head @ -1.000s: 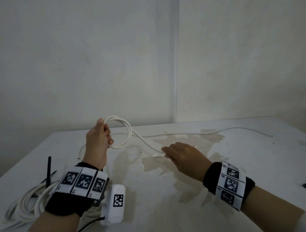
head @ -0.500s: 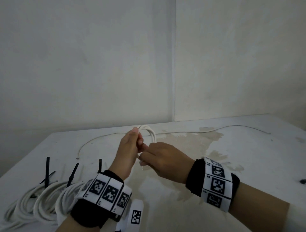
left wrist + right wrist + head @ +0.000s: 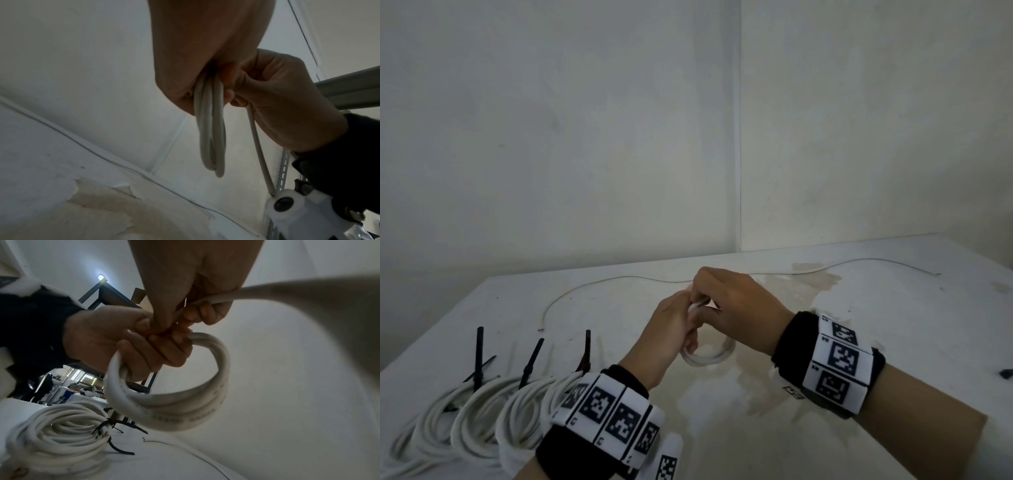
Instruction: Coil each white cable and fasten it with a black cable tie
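Note:
My left hand [image 3: 681, 329] grips the top of a small coil of white cable [image 3: 705, 359], which hangs below it above the table [image 3: 893, 342]. In the right wrist view the coil [image 3: 174, 410] shows about three turns held in the left hand's curled fingers [image 3: 164, 352]. My right hand [image 3: 736, 308] is pressed against the left and pinches a strand of the same cable [image 3: 257, 292] at the top of the coil. From the left wrist view, the coil [image 3: 211, 129] hangs edge-on and a single strand [image 3: 259, 146] runs down beside the right hand [image 3: 287, 97].
Several tied white coils [image 3: 482, 411] lie at the near left, with black cable ties [image 3: 479, 356] sticking up. A thin wire [image 3: 619, 279] curves across the far side of the stained table. A small dark object [image 3: 1007, 373] sits at the right edge.
My right hand has left the table and brought its strand up to the left hand. Both hands now meet at the table's middle, and the coil hangs below them instead of standing up.

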The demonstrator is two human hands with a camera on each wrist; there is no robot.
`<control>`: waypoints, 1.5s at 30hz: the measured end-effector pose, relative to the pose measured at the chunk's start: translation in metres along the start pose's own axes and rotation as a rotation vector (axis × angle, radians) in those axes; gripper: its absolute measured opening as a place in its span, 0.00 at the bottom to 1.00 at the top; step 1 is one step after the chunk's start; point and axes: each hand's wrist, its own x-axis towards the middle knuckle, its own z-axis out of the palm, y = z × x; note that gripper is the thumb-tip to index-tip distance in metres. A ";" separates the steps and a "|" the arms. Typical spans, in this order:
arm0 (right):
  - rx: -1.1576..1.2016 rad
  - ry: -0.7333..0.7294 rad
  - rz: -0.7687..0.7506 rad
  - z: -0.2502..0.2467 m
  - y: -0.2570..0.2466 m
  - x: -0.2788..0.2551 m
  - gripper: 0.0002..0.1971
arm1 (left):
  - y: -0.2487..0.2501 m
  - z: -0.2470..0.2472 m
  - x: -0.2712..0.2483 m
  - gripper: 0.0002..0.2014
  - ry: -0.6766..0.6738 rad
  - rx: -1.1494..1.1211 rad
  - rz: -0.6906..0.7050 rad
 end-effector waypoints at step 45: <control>0.518 -0.078 0.678 -0.037 -0.004 0.000 0.14 | 0.014 -0.007 -0.011 0.20 0.027 -0.172 0.053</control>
